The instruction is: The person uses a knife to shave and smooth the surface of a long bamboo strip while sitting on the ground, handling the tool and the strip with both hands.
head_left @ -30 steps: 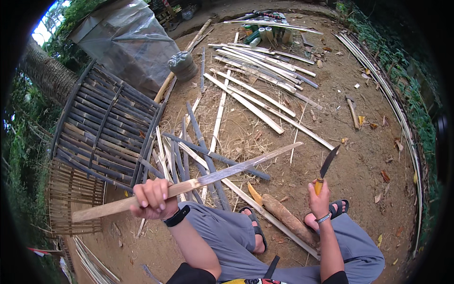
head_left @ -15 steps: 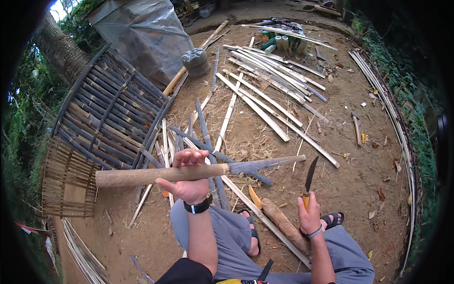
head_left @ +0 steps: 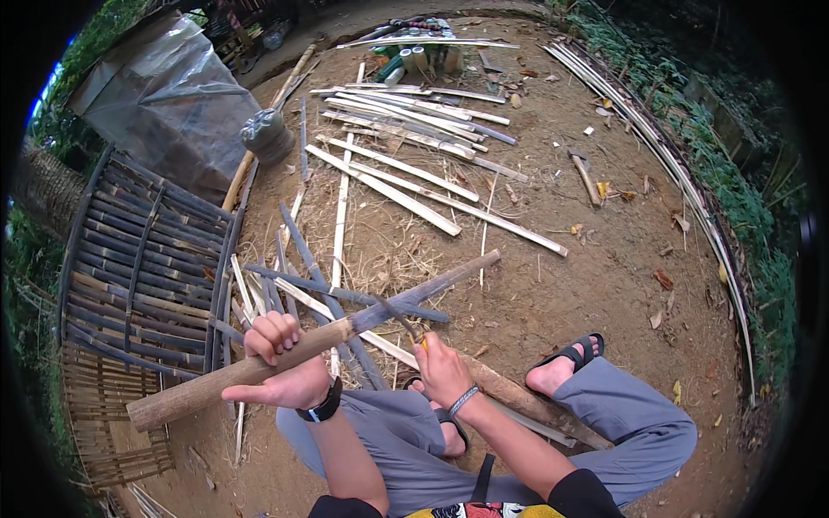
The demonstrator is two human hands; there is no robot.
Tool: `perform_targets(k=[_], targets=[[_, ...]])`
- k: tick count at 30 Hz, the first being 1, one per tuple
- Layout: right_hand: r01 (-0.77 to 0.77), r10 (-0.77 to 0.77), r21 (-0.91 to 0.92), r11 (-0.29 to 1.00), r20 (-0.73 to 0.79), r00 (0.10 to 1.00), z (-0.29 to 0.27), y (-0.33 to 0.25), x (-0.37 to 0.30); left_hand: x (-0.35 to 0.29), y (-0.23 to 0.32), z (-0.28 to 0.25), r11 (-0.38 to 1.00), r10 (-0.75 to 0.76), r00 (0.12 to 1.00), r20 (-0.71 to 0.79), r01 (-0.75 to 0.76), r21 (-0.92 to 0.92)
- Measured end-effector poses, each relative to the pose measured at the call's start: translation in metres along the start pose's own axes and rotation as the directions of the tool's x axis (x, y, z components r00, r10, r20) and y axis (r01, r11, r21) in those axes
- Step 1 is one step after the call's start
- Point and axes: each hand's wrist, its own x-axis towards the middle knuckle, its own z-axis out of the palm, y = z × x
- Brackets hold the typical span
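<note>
A long, round wooden club-like piece (head_left: 199, 388) lies slantwise across my left hand (head_left: 289, 375). Its thick brown end points to the lower left, and the narrower grey part tapers to the upper right. My left fingers curl over the thick part, with the thumb stretched out below. In my right hand (head_left: 445, 375) is a knife (head_left: 399, 317) with a yellow handle, gripped in closed fingers. The dark blade crosses the near side of the grey part; whether it touches the wood I cannot tell. Behind my right wrist, a thick brown log (head_left: 518, 395) rests on the ground.
Split pale strips (head_left: 406, 194) lie scattered ahead. A dark slatted bamboo panel (head_left: 147, 250) stands at the left, near a plastic sheet (head_left: 164, 104) and a tied sack (head_left: 268, 136). To the right is a wooden-handled tool (head_left: 585, 180), with long poles (head_left: 665, 164) beyond.
The knife has come left from beside my right knee to the wood. My left hand has moved down and left, tilting the wooden piece so its narrow end rises. The view has shifted right.
</note>
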Motion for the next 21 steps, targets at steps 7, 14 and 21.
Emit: perform_targets(k=[7, 14, 21], targets=[[0.012, -0.015, 0.03, 0.999, 0.092, 0.996, -0.016, 0.008, -0.001, 0.0, -0.001, 0.002, 0.998, -0.058, 0.998, 0.03, 0.059, -0.031], [-0.38, 0.38, -0.036, 0.924, -0.006, 0.925, -0.027, 0.112, 0.018, 0.01, 0.044, -0.003, 0.994, -0.108, 0.993, 0.045, 0.109, -0.01], [-0.451, 0.607, 0.626, 0.636, -0.046, 0.793, -0.08, 0.163, 0.002, 0.022, 0.064, -0.046, 0.852, -0.102, 0.948, 0.301, 0.24, -0.465]])
